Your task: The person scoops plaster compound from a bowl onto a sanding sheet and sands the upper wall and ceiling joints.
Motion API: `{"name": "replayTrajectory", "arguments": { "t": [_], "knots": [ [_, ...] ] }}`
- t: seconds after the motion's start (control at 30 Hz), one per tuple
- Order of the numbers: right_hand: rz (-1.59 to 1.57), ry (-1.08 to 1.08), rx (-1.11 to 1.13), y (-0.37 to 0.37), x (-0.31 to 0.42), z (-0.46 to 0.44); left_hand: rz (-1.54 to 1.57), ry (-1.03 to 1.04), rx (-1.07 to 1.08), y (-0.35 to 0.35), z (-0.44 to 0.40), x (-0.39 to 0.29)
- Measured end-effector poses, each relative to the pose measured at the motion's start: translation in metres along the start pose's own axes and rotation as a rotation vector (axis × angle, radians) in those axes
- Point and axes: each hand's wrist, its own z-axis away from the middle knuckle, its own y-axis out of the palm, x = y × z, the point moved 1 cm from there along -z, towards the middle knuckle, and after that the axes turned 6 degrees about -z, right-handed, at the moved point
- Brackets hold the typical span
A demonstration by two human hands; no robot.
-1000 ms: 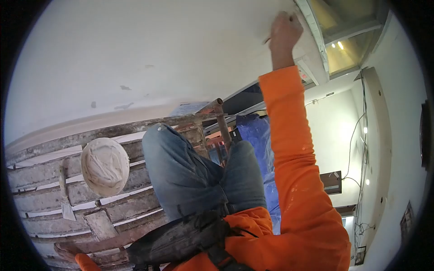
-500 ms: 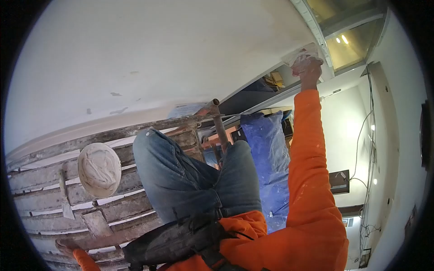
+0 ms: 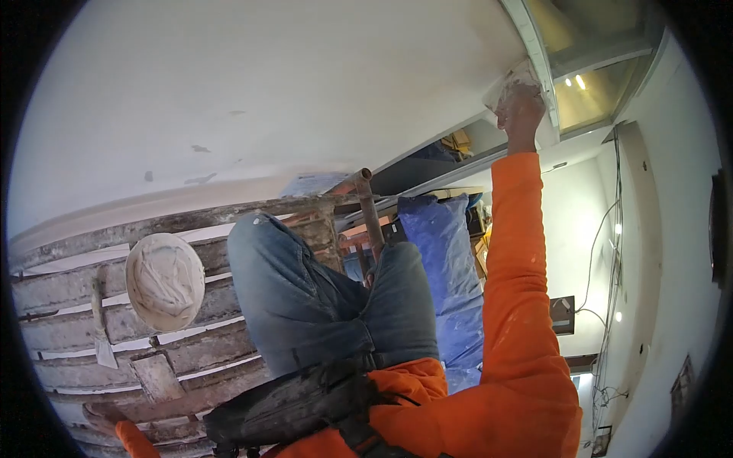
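Observation:
My right hand (image 3: 521, 107) is raised at the end of an outstretched arm, closed around a putty knife whose wide blade (image 3: 502, 85) is smeared with white filler. The blade lies against the white wall (image 3: 305, 84), right beside the pale window frame (image 3: 540, 69). Low on the left, my left hand (image 3: 104, 417) is on a scaffold rail (image 3: 217, 397), its fingers curled over it and partly hidden. Near it on the planks are a round tub of white filler (image 3: 164, 282), a scraper with a wooden handle (image 3: 99, 317) and a flat rectangular plate (image 3: 156, 378).
I sit on slatted scaffold planks (image 3: 61, 336) with gaps between them. A rusty upright pole (image 3: 370, 214) stands ahead of my knees. Blue sheeting (image 3: 439, 267) hangs beyond. Loose cables (image 3: 617, 229) run along the far wall at right.
My right hand has shifted slightly upward along the window frame, and the blade is turned more steeply. The left hand stays on the rail. The whole view has shifted a little.

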Motion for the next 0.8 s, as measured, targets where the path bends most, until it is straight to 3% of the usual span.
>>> {"name": "replayTrajectory", "arguments": {
  "t": [0.03, 0.1, 0.17, 0.2, 0.23, 0.3, 0.4, 0.43, 0.5, 0.57, 0.63, 0.7, 0.77, 0.8],
  "knots": [
    [-0.433, 0.177, -0.116, -0.006, 0.014, -0.009, 0.004, -0.004, 0.003, -0.007, -0.003, -0.008],
    [-0.866, 0.343, -0.228, -0.029, 0.052, -0.033, 0.224, -0.302, 0.129, -0.020, -0.007, -0.020],
    [-1.520, 0.893, -0.185, -0.068, 0.094, -0.055, 0.202, -0.255, 0.150, -0.006, -0.001, -0.006],
    [-1.524, 0.881, -0.184, -0.071, 0.102, -0.064, 0.178, -0.202, 0.163, -0.002, 0.004, -0.001],
    [-1.074, 0.454, -0.167, -0.077, 0.108, -0.073, 0.180, -0.210, 0.163, -0.008, 0.002, -0.007],
    [-0.606, 0.049, -0.147, -0.098, 0.133, -0.089, 0.241, -0.341, 0.193, -0.029, -0.006, -0.026],
    [-1.077, 0.472, 0.066, -0.140, 0.161, -0.086, 0.076, -0.241, 0.243, 0.008, -0.001, 0.004],
    [-0.919, 0.319, -0.009, -0.135, 0.156, -0.072, 0.075, -0.243, 0.237, 0.006, -0.003, 0.005],
    [-0.238, 0.374, 0.281, -0.120, 0.141, -0.056, 0.241, -0.289, 0.210, -0.005, -0.001, -0.005],
    [0.011, 0.407, 0.348, -0.064, 0.087, -0.017, 0.234, -0.302, 0.213, 0.001, 0.001, -0.003],
    [0.438, 0.117, 0.483, -0.045, 0.034, 0.026, 0.220, -0.275, 0.219, -0.001, -0.005, -0.003],
    [0.424, 0.228, 0.574, -0.010, -0.009, 0.050, 0.338, -0.399, 0.270, -0.010, -0.012, -0.007],
    [0.408, 0.331, 0.646, 0.045, -0.055, 0.071, 0.240, -0.336, 0.220, -0.006, -0.010, -0.007],
    [0.274, 0.344, 0.510, 0.079, -0.078, 0.087, 0.149, -0.271, 0.183, -0.005, -0.009, -0.007]
  ]
}}
